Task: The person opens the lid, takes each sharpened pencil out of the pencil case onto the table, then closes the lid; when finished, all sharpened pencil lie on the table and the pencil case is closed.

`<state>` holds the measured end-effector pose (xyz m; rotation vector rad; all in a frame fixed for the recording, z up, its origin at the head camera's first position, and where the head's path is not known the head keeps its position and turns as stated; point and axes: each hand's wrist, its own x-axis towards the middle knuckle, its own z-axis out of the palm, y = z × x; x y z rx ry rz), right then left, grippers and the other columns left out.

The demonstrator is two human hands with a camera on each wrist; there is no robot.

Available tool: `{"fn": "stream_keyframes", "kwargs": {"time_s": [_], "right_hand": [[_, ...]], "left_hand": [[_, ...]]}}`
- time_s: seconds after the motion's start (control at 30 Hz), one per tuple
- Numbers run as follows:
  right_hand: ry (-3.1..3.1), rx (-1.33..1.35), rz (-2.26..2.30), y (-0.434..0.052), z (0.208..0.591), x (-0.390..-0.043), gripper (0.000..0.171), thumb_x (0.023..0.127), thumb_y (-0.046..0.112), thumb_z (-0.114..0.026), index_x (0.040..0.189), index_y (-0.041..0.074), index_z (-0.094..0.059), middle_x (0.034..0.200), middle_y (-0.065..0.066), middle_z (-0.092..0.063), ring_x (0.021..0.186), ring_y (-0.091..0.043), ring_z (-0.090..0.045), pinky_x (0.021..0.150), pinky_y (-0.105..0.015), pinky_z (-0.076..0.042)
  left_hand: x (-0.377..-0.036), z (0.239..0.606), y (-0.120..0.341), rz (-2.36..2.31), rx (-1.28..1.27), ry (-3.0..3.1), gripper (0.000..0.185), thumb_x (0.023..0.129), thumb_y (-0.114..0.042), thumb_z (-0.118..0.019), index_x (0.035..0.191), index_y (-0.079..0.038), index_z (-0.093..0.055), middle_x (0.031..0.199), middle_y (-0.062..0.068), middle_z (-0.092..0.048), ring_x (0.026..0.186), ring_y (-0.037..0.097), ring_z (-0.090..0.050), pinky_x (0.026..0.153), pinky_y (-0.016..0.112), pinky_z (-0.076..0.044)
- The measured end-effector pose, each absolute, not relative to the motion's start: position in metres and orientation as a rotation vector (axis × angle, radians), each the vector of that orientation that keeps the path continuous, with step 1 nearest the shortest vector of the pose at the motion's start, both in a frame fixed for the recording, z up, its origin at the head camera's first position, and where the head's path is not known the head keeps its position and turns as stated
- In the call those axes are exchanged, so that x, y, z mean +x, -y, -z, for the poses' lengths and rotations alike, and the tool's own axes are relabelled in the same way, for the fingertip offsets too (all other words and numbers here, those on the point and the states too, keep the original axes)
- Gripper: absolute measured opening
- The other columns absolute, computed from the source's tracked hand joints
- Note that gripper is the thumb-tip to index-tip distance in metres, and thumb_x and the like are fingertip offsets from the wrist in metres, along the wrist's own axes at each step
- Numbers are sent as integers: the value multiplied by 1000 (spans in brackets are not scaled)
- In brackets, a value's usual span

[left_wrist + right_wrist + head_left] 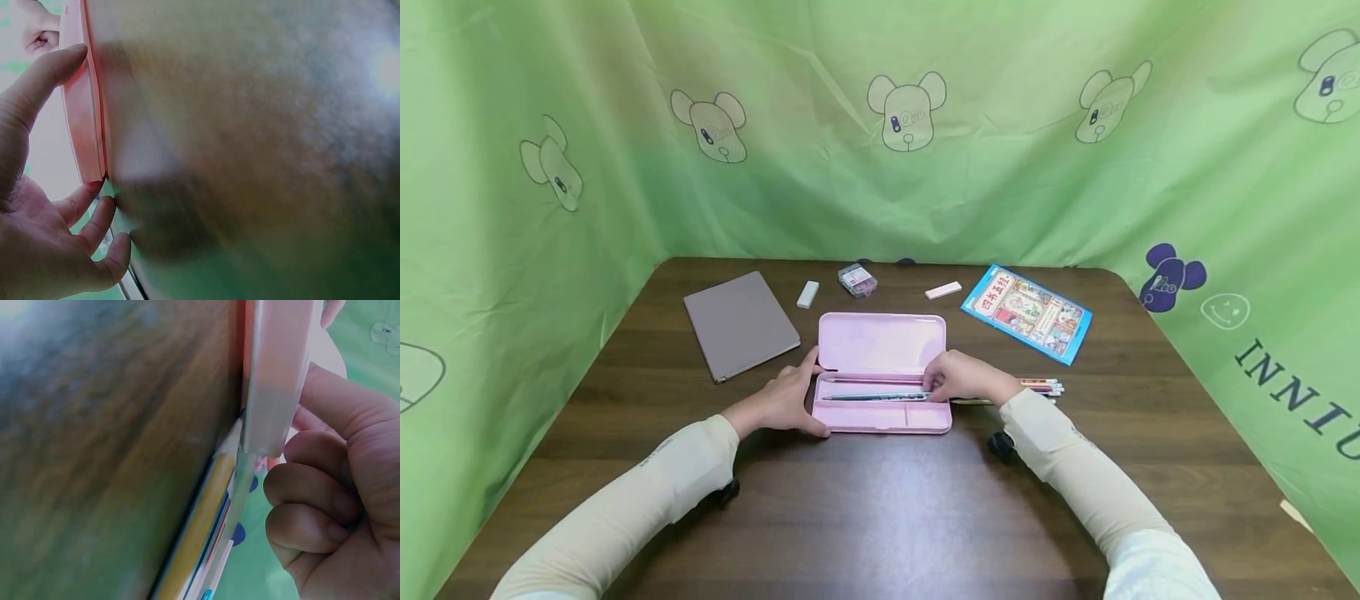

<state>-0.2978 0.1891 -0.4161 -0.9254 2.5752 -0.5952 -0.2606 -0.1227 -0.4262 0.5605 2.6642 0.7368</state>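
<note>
A pink pencil case lies on the table with its lid raised. My left hand holds its left end, thumb at the front corner and fingers along the side toward the hinge. In the left wrist view the thumb presses the case's front wall. Inside the long compartment lie a reddish pencil at the back and a blue pencil in front. My right hand pinches the blue pencil's right end over the case's right side. Its other fingers are curled beside the case end.
More pencils lie just right of the case, partly under my right wrist. Farther back are a grey notebook, a white eraser, a small clear box, a pale pink eraser and a blue-edged book.
</note>
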Motion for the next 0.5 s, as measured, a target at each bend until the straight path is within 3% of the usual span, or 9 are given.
{"fn": "stream_keyframes", "kwargs": {"time_s": [0.5], "right_hand": [[-2628, -884, 663, -192, 412, -300, 14, 75, 20, -76, 70, 13, -65, 55, 9, -42, 53, -5, -38, 52, -20, -32]], "left_hand": [[-262, 426, 124, -727, 580, -2673, 132, 58, -46, -84, 147, -5, 4, 142, 7, -41, 128, 35, -33, 98, 58, -30]]}}
